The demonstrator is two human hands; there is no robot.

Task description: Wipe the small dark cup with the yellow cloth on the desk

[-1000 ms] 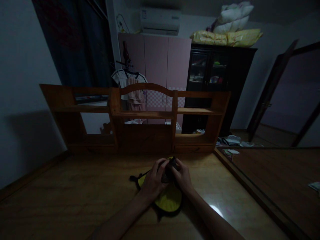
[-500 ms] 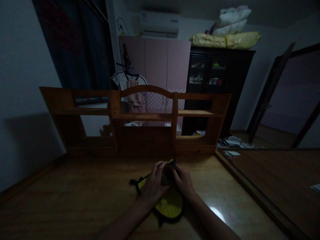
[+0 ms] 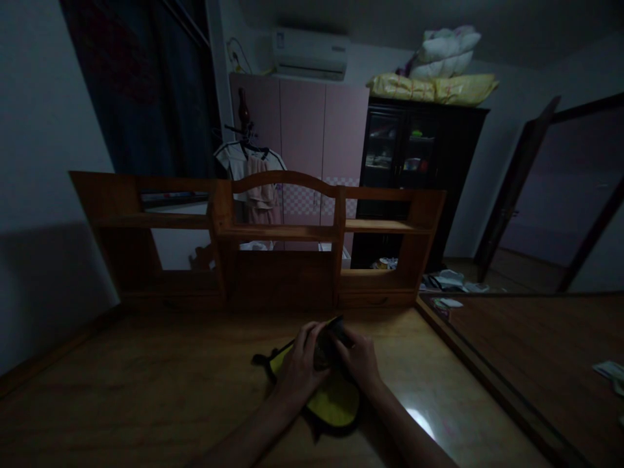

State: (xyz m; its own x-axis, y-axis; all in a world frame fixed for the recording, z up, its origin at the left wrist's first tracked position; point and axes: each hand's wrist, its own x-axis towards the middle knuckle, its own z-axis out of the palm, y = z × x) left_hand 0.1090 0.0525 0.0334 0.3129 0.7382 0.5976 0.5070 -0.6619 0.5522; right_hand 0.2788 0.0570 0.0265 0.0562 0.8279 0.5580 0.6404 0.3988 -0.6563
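A yellow cloth piece with dark edging (image 3: 336, 403) lies on the wooden desk (image 3: 146, 403) in front of me. My left hand (image 3: 298, 370) and my right hand (image 3: 361, 363) meet over its far end. Both have their fingers curled around a small dark part (image 3: 327, 344) of it. The room is dim, so what exactly the fingers grip is hard to make out.
A wooden shelf unit (image 3: 273, 240) stands along the desk's back edge. A second wooden surface (image 3: 536, 351) joins on the right, with papers (image 3: 607, 370) at its far edge. Behind are a pink wardrobe (image 3: 302, 136), a dark cabinet (image 3: 414, 162) and hanging clothes (image 3: 253, 175).
The view has tipped up and shifted slightly, so hands and cloth sit lower in the picture. Both hands keep their grip in the same place on the cloth.
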